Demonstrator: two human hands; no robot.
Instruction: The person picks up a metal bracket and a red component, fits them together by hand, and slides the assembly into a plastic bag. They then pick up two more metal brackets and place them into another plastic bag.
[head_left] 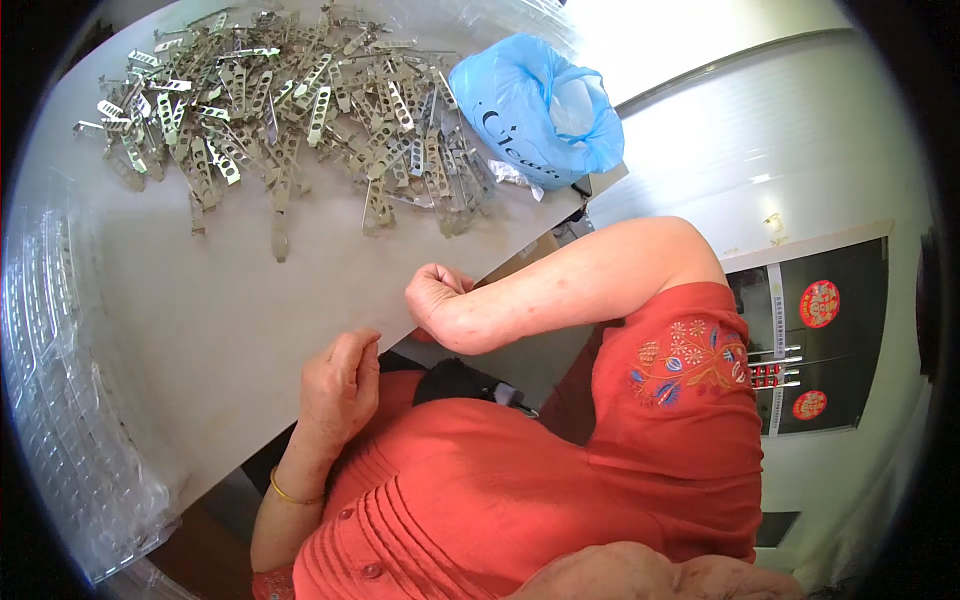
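My left hand point(341, 385), with a gold bangle on its wrist, is at the near edge of the grey table point(250, 330). Its fingers are curled together, and what they hold, if anything, is hidden. To its upper right, my right hand point(438, 295) is closed over the table edge, its inner side turned out of sight. Beyond both hands lies a large heap of flat metal pieces with holes point(318, 115). Neither hand touches the heap.
A blue plastic bag point(530, 110) stands right of the heap, with crumpled white tissue point(515, 178) beside it. Clear plastic trays point(85, 400) are stacked along the left side. A dark panel with red round stickers point(835, 360) is at the right.
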